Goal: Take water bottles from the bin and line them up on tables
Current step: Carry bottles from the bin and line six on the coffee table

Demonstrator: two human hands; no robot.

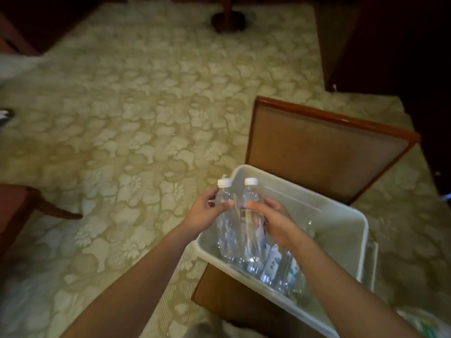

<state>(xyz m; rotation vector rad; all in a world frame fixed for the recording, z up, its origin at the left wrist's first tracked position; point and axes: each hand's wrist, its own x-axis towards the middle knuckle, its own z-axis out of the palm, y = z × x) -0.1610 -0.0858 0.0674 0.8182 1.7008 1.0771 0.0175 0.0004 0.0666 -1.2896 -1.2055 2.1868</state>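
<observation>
A pale plastic bin (341, 215) rests on a chair seat and holds several clear water bottles (280, 269) lying at its bottom. My left hand (207, 213) grips one upright clear bottle (225, 230) with a white cap, near the bin's left rim. My right hand (273, 220) grips a second upright white-capped bottle (252, 230) right beside it. Both bottles stand over the left end of the bin, nearly touching each other.
The chair (324, 152) under the bin has a wooden-framed padded back behind it. Patterned carpet (134, 118) spreads to the left and ahead. Another chair's leg (56, 211) shows at the left edge, a round table base (228, 20) at top, dark furniture (390, 45) at upper right.
</observation>
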